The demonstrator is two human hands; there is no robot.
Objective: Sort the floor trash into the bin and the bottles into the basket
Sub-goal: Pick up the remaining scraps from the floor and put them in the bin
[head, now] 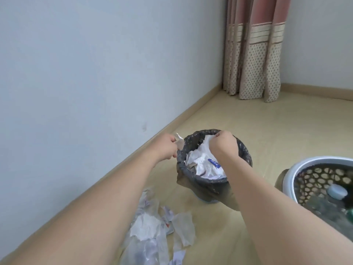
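The bin (pixel 214 169), lined with a dark bag, is sitting on the floor (pixel 248 121) near the wall (pixel 95 64), brimming with crumpled white paper (pixel 202 163). Over it, the right hand (pixel 222 144) is clutching that paper with curled fingers. At the bin's left rim, the left hand (pixel 168 148) is pinching a pale scrap (pixel 179 141). More trash (pixel 158 226) is lying in front of the bin; the basket (pixel 315 180) with bottles (pixel 337 192) is sitting to its right.
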